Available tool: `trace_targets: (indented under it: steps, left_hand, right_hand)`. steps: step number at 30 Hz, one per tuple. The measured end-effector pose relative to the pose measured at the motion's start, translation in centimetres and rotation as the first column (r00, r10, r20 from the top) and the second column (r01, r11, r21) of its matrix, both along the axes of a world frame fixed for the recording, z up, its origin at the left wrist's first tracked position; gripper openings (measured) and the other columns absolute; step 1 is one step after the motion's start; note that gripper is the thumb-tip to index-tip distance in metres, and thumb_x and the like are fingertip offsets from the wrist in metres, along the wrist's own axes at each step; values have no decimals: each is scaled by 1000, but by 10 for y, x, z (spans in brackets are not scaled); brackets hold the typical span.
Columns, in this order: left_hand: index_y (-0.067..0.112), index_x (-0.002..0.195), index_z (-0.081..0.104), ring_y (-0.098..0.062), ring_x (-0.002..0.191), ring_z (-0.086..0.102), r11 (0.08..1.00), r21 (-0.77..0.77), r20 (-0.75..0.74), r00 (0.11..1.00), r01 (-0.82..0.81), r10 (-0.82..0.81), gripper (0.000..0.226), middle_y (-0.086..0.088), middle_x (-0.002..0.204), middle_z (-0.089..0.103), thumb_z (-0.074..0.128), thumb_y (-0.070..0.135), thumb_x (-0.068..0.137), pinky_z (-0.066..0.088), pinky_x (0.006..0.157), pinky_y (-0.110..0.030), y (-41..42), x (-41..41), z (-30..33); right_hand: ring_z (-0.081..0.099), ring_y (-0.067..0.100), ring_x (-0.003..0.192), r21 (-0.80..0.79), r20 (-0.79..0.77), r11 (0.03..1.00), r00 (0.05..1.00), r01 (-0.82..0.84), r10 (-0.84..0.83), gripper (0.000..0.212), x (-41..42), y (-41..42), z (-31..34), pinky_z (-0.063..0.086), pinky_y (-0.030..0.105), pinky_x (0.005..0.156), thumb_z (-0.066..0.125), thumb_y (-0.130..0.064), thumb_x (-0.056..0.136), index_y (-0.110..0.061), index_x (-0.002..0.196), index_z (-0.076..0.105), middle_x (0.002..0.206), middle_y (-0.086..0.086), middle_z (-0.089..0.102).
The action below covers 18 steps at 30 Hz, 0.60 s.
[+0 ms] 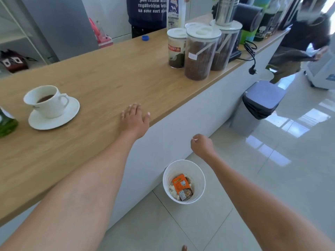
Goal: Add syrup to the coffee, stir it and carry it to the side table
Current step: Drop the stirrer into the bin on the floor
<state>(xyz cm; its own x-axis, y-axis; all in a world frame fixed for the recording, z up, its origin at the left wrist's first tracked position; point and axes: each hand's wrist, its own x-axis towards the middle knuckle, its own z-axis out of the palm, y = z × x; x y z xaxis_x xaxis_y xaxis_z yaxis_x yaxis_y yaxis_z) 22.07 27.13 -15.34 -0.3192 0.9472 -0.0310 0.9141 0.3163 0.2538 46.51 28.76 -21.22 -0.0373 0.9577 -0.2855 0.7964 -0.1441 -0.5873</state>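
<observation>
A white cup of dark coffee [45, 100] sits on its saucer [54, 115] at the left of a wooden desk [101, 77]. The left hand [135, 119] rests flat, fingers spread, empty, at the desk's edge. The right hand [202, 144] hangs loosely curled above a white waste bin [184, 181] on the floor; whether it holds anything is unclear.

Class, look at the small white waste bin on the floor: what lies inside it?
Inside the round white plastic waste bin lie an orange printed packet, a darker brown packet and white crumpled scraps. Whatever lies beneath them is covered.
</observation>
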Motion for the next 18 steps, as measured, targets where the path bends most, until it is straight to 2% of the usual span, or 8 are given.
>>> trace_targets:
  steps: [1, 3, 8, 11, 13, 15, 18]
  left_hand:
    - [12, 150, 17, -22, 147, 4, 1000, -20, 21, 1000, -8, 8, 62, -6, 160, 10, 23, 45, 98, -1, 118, -43, -2, -1, 4]
    - [13, 150, 16, -22, 147, 3, 999, -42, 58, 998, -29, 31, 62, -6, 161, 9, 26, 44, 98, 0, 118, -43, -10, -1, 8]
    - [12, 149, 22, -24, 147, 9, 995, 15, 57, 993, -102, 101, 58, -7, 159, 15, 29, 39, 98, 7, 119, -44, -36, -13, 28]
    - [10, 146, 29, -25, 144, 18, 986, 25, 30, 986, -167, 167, 56, -10, 156, 24, 30, 39, 98, 16, 117, -43, -53, -31, 40]
    - [9, 139, 40, -29, 137, 31, 968, 67, 20, 970, -242, 241, 51, -12, 148, 36, 31, 38, 98, 27, 111, -41, -73, -53, 48]
    - [7, 123, 53, -32, 122, 45, 941, 112, 43, 948, -318, 315, 45, -13, 132, 47, 33, 38, 97, 39, 98, -40, -89, -76, 53]
    - [6, 106, 59, -30, 105, 53, 876, 161, 97, 890, -455, 445, 43, -12, 117, 48, 34, 39, 96, 47, 82, -39, -117, -115, 58]
  right_hand:
    - [61, 24, 102, 23, 7, 999, 999, -37, 37, 40, -3, 3, 10, 43, 26, 79, 41, -26, 92, -13, 127, 55, 124, 9, 64]
    - [58, 26, 110, 68, 30, 993, 995, -101, 99, 40, -9, 9, 27, 42, 27, 81, 41, -27, 92, -13, 127, 54, 123, 8, 64]
    - [58, 26, 107, 221, 24, 942, 967, -251, 252, 38, -41, 21, 74, 50, 34, 85, 41, -25, 93, -11, 125, 55, 116, 9, 65]
    - [58, 30, 107, 281, 63, 895, 937, -347, 343, 36, -73, 25, 96, 49, 35, 85, 41, -23, 92, -9, 122, 56, 116, 13, 65]
    - [57, 31, 111, 267, 52, 870, 908, -413, 415, 38, -106, 23, 108, 48, 36, 87, 41, -24, 93, -12, 126, 54, 120, 13, 64]
    - [57, 31, 112, 269, 32, 851, 887, -451, 460, 38, -138, 22, 116, 47, 35, 88, 42, -26, 93, -14, 127, 54, 121, 12, 64]
    - [57, 31, 112, 302, 4, 792, 831, -531, 556, 36, -190, 17, 124, 46, 34, 89, 45, -24, 93, -11, 125, 56, 120, 14, 65]
